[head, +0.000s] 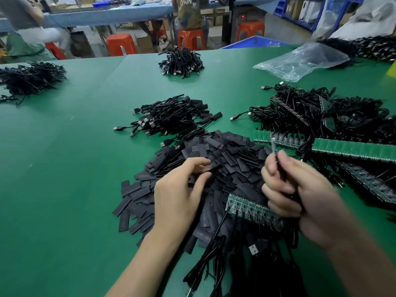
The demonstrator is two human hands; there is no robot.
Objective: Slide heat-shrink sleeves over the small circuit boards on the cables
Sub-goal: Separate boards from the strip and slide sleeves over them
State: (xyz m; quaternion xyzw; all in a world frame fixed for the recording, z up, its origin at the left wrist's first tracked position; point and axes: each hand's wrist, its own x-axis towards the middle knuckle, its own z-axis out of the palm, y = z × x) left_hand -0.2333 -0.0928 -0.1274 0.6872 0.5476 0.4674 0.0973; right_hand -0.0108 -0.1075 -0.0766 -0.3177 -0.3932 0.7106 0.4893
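Two hands are at work over the near middle of the green counter [64, 168], above a heap of flat black heat-shrink sleeves [225, 155].

Left hand [182, 189]: thumb and forefinger are pressed together on one sleeve [214, 169]. Its long axis runs up and to the right, and its free end points toward the right hand. Whether the mouth of the sleeve is open cannot be told.

Right hand [300, 189]: blurred. The fingers are curled shut around a black cable [282, 174], with a small circuit board [273, 146] standing above the fist. The board is tilted slightly toward the far edge and its tip is the highest point.

Governing relation: the board lies to the right of the sleeve's free end and farther from the near edge, with a clear gap between the two. The two axes are not in line. The sleeve lies low and slanting, while the board is nearly upright. In my judgement, the next move calls for bringing them onto one line, with the sleeve mouth facing the board tip. The left hand appears the better placed to close that gap.

Elsewhere: a strip of joined boards [252, 211] with cables attached lies on the heap between the wrists. Further strips [351, 150] and unsleeved cables [321, 112] lie toward the right edge. A pile of cables [171, 116], apparently sleeved, sits beyond the heap.
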